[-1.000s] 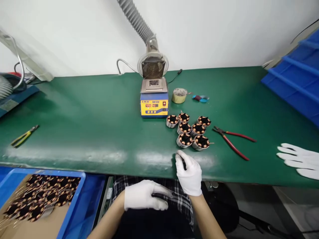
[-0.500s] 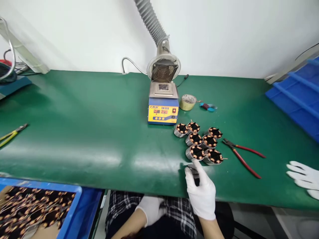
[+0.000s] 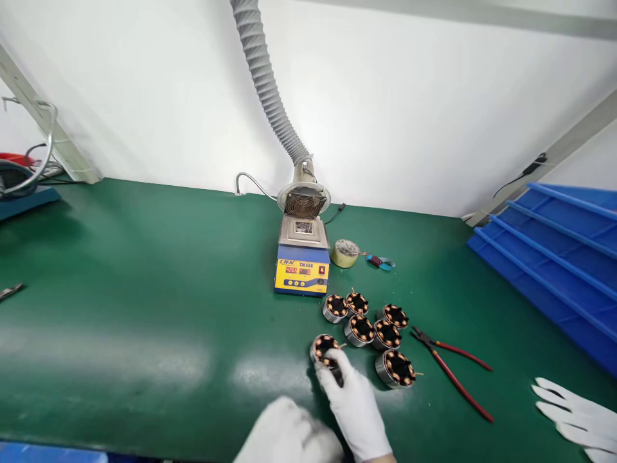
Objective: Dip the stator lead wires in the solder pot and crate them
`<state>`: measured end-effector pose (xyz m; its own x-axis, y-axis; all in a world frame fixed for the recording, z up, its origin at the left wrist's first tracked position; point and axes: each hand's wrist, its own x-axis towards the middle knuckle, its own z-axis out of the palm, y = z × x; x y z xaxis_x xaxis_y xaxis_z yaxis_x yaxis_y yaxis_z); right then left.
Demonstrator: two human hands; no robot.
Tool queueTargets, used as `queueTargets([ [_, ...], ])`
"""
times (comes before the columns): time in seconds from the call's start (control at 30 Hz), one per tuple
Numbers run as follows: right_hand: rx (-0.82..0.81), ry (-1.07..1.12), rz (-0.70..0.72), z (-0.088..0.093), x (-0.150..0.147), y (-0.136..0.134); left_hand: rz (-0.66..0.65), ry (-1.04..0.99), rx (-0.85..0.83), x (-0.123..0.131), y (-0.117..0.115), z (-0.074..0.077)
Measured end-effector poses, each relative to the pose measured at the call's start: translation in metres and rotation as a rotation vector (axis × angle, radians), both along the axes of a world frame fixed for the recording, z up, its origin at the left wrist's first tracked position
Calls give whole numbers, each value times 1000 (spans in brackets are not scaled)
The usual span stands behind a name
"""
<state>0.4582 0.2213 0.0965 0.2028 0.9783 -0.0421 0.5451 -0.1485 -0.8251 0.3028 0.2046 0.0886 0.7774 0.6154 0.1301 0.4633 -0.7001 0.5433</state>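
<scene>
My white-gloved right hand (image 3: 354, 405) grips a motor stator (image 3: 324, 348), a metal ring with copper coils and a black inside, between thumb and fingers at the front of the bench. My left hand (image 3: 289, 434), also gloved in white, is just to its left at the bottom edge; motion smears its fingers. Another stator (image 3: 395, 370) stands right of my right hand. Behind it several more stators (image 3: 359, 329) are grouped close together, some with short wire ends sticking out.
A blue-and-yellow solder pot (image 3: 301, 273) stands behind the stators under a grey duct hose (image 3: 270, 83). A tape roll (image 3: 346, 253), red-handled pliers (image 3: 456, 366), a loose white glove (image 3: 573, 411) and blue crates (image 3: 549, 257) are to the right. Part of another tool (image 3: 10, 291) lies far left.
My right hand has closed on a front stator and shifted it left, away from the group. My left hand has come up from my lap to the bench. The view has tilted upward.
</scene>
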Motion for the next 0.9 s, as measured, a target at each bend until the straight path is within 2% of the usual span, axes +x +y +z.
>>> queueTargets([
  [0.1, 2, 385, 57, -5, -13, 16, 265, -39, 208, -12, 46, 38],
  [0.17, -25, 666, 2, -8, -15, 24, 285, 23, 240, -13, 72, 50],
  [0.2, -29, 777, -47, -10, -14, 28, 272, 65, 230, -12, 83, 51],
  [0.27, -18, 926, -136, -11, -11, 34, 240, 140, 200, -6, 97, 44],
  [0.33, -19, 995, -178, -10, -8, 39, 241, 154, 177, 1, 103, 30],
  [0.47, -75, 990, -114, -7, -6, 53, 285, 46, 144, 4, 103, 9],
  [0.53, -65, 956, -109, -7, -8, 60, 288, -2, 129, 3, 103, 7],
  [0.7, 39, 925, -213, -16, -19, 66, 292, -114, 90, 2, 107, 4],
  [0.77, 96, 935, -243, -19, -21, 67, 323, -210, -28, 4, 108, 2],
  [0.9, 223, 1019, -296, -18, -18, 70, 415, -460, -514, 4, 110, 3],
])
